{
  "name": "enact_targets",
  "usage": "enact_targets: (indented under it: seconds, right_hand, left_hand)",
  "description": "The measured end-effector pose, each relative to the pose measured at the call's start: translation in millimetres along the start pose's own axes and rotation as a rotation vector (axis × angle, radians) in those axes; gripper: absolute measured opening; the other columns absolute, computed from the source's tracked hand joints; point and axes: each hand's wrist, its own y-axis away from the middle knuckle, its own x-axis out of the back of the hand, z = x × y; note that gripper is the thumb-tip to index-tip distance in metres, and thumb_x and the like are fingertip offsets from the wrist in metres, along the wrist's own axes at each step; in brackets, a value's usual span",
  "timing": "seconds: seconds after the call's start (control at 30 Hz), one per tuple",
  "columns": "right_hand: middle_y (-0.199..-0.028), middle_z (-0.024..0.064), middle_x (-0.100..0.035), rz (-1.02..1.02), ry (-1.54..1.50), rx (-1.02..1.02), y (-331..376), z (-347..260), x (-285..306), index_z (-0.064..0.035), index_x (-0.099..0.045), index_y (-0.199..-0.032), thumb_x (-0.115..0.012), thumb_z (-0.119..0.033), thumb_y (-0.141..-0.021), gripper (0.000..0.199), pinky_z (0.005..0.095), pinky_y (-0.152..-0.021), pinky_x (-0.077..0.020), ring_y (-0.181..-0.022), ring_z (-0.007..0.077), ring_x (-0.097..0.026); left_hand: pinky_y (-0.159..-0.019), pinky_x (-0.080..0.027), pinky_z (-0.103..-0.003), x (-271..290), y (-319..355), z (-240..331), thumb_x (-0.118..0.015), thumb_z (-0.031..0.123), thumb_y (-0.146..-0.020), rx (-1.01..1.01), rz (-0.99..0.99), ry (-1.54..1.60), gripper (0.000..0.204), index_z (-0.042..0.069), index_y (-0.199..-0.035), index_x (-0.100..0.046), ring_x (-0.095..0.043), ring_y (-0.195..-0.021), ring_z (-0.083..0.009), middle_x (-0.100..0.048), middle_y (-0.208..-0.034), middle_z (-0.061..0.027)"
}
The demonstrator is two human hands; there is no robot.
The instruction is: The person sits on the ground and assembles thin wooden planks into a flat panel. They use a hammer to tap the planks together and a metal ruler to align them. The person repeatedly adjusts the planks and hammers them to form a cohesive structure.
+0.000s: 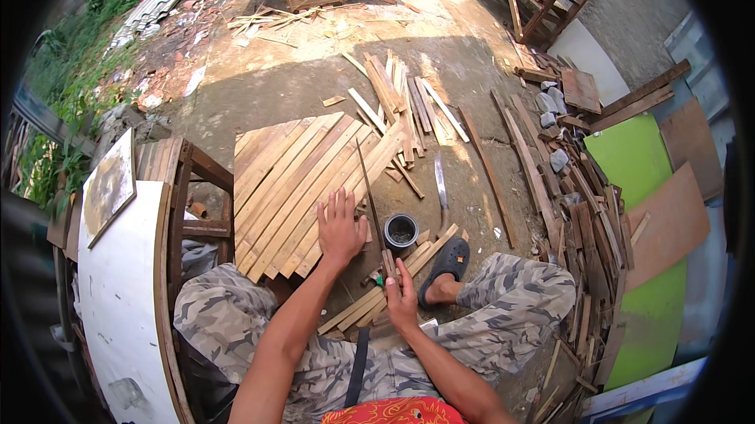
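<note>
Concrete yard (236, 86), part sun, part shade, littered with offcuts. Left hand (340, 227): flat on slatted wood panel (287, 180), near its right side, with fingers slightly apart and thumb out sideways. Right hand (402, 300): wrapped round wooden handle of long narrow handsaw (370, 193), going by shape; can't make out teeth. Blade angled up and left to panel's right edge; can't tell if touching. Reads as steadying the panel and lining up to trim slat ends, best guess. Calls next for firm left press, thumb well off the blade line, then a straight stroke. Further out: black cup (386, 233) just right of blade, curved knife (440, 180) past it, loose slats (383, 86) off panel's far corner. Likely snags: cup and black clog (449, 264), both near the saw. Far right: scrap-wood pile (586, 267), green board (635, 160).
</note>
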Motion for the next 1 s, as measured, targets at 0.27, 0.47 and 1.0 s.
enact_targets:
  seconds: [0.27, 0.47, 1.0]
  right_hand:
    - [-0.092, 0.0004, -0.059, -0.035, 0.045, -0.011, -4.2, 12.1, -21.4, -0.0060, -0.041, -0.154, -0.054, -0.022, -0.107, 0.052, 0.0253, -0.067, -0.0475, -0.073, 0.0084, -0.053]
    - [-0.088, 0.0003, -0.059, -0.028, 0.058, -0.009, -8.9, 30.3, -24.8, -0.0076, -0.043, -0.153, -0.054, -0.023, -0.107, 0.050, 0.0252, -0.062, -0.0457, -0.069, 0.0076, -0.052]
    - [-0.075, -0.0011, -0.054, -0.016, 0.036, -0.005, -1.3, 28.2, -21.1, -0.0029, -0.045, -0.150, -0.055, -0.024, -0.106, 0.050, 0.0251, -0.059, -0.0419, -0.065, 0.0070, -0.049]
  left_hand:
    - [-0.122, -0.021, -0.057, 0.1, -0.6, 1.1, -0.061, 0.040, -0.093, 0.020, -0.002, 0.027, 0.065, 0.007, -0.148, -0.051, -0.037, -0.148, -0.0341, -0.045, -0.157, -0.0164]
    - [-0.122, -0.021, -0.057, -2.6, -1.5, 0.2, -0.062, 0.039, -0.092, 0.032, 0.005, 0.035, 0.064, 0.008, -0.147, -0.052, -0.037, -0.148, -0.0333, -0.046, -0.157, -0.0151]
    - [-0.120, -0.024, -0.049, -5.1, -11.0, 2.7, -0.068, 0.035, -0.089, 0.154, 0.076, 0.151, 0.047, 0.014, -0.131, -0.067, -0.044, -0.140, -0.0279, -0.056, -0.145, -0.0092]
